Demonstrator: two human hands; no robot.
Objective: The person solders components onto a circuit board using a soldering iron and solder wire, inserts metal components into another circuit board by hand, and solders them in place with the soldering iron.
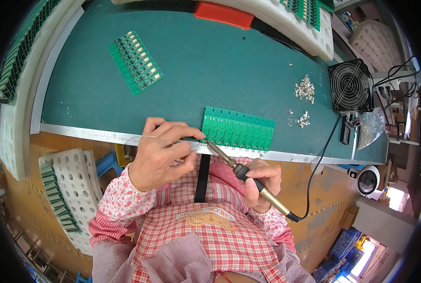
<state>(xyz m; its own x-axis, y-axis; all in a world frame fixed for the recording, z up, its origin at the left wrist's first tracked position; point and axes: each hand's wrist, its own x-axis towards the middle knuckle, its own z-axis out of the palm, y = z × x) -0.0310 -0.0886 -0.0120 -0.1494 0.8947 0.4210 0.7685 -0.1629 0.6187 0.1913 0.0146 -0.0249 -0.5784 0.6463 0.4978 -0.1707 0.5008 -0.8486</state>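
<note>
My right hand grips a soldering iron by its dark handle. The iron's metal tip reaches up and left to the near left corner of a green circuit board panel, which lies at the table's front edge with a row of pins along its near side. My left hand is closed around a thin solder wire that loops over the back of the fingers. Its index fingertip is at the same board corner, close to the iron's tip. Whether the tip touches a pin is too small to tell.
Another circuit board panel lies farther back on the green table. Small metal parts are heaped at right, before a black fan. The iron's cable runs along the right. White foam racks hold boards; a red object is at the back.
</note>
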